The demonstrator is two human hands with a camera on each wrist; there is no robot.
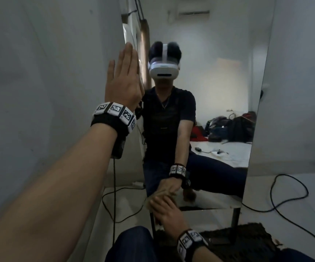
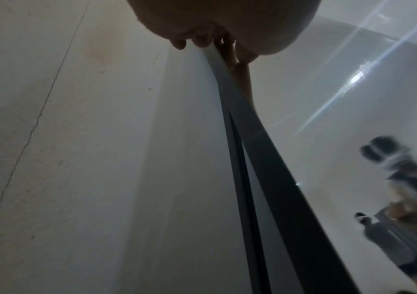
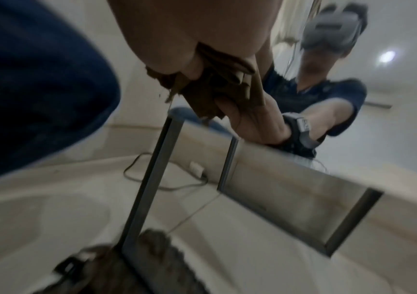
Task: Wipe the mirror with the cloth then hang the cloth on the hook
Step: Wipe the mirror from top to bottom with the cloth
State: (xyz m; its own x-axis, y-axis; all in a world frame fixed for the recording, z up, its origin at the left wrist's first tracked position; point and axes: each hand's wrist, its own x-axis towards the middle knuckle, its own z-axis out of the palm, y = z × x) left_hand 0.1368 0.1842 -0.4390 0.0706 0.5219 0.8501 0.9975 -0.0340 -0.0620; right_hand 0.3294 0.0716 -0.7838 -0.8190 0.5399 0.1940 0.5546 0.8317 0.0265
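A tall standing mirror (image 1: 219,53) leans near the white wall and reflects me sitting before it. My left hand (image 1: 124,76) is raised with straight fingers, laid flat against the mirror's left edge. In the left wrist view its fingertips (image 2: 194,40) touch that edge, beside the glass (image 2: 328,99). My right hand (image 1: 165,208) is low at the mirror's bottom left corner. It grips a crumpled brown cloth (image 3: 212,89) and holds it against the glass (image 3: 391,99). In the head view only a sliver of cloth (image 1: 150,201) shows past the fingers. I cannot make out a hook.
The white wall (image 1: 49,72) stands close on the left. Black cables (image 1: 285,195) loop over the pale floor on both sides. A dark mat (image 1: 247,241) lies at the mirror's foot by its metal leg (image 1: 236,216). My knee in blue jeans (image 1: 132,242) is just below.
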